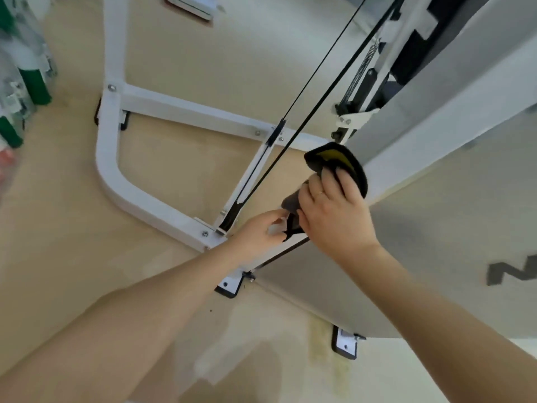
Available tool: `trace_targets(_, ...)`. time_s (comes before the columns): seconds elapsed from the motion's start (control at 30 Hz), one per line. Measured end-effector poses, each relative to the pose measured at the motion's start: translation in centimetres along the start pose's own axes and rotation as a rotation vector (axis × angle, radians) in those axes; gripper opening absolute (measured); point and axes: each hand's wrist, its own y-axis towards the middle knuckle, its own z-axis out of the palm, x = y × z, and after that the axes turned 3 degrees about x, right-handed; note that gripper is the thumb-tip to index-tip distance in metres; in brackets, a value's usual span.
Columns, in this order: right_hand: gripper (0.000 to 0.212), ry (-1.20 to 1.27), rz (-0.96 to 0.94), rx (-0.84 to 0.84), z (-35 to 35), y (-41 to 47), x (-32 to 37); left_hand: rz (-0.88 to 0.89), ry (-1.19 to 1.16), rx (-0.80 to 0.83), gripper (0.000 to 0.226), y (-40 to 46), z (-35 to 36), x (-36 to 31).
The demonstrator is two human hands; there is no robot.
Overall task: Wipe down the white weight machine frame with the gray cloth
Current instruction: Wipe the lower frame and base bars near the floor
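Right hand point(334, 216) grips the gray cloth point(337, 167), fingers point(331, 181) curled over its dark, yellow-lined fold, which is pressed against the edge of the white weight machine frame point(386, 175). Left hand point(258, 231) pinches the cloth's lower hanging end between thumb and fingertips, beside the black cable point(261, 181) above the beige floor point(66, 216)

Looks like a gym or home workout room. White weight machine frame point(151, 199) bolted together on pale tan floor point(58, 228), black rubber feet under base plates point(229, 286). Black cables point(290, 123) running down to base, coil spring point(360, 71) beside dark weight stack point(412, 48) behind grey shroud panel point(436, 257) with partial lettering. Green-and-clear items stacked at left edge point(29, 82), too blurred to identify
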Motion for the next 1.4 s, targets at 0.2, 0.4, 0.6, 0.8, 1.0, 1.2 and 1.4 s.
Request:
trace_targets(0.2, 0.045, -0.015, -0.151, 0.21, 0.6, -0.2, 4.3, -0.03, -0.024, 0.054, 0.039, -0.6, -2.0, 2.1)
trace_targets(0.4, 0.031, 0.095, -0.157, 0.052, 0.0, 0.9, 1.9, -0.091, -0.029, 0.036, 0.046, -0.9, -3.5, 3.2)
trace_targets(0.6, 0.039, 0.021, -0.169, 0.174, 0.9, 1.4, 3.6, -0.105, 0.061, -0.039, 0.044, 0.6, -4.4, 5.3)
trace_targets(0.8, 0.054, -0.043, -0.531, 0.379, 5.2, 1.7, 12.6, -0.235, 0.21, -0.13, 0.044, 1.3, -4.3, 11.9)
trace_targets(1.0, 0.056, 0.018, -0.6, 0.515, 9.2, 3.1, 21.0, -0.268, 0.538, -0.118, 0.047, 3.1, -5.0, 17.5)
trace_targets(1.2, 0.047, 0.125, -0.584, 0.68, 12.2, 5.5, 26.4, -0.395, 0.793, 0.013, 0.058, 3.4, -4.7, 22.8)
trace_targets(1.4, 0.058, 0.147, -0.581, 0.702, 13.2, 5.9, 28.5, -0.361, 0.896, 0.07, 0.061, 4.1, -5.4, 24.8)
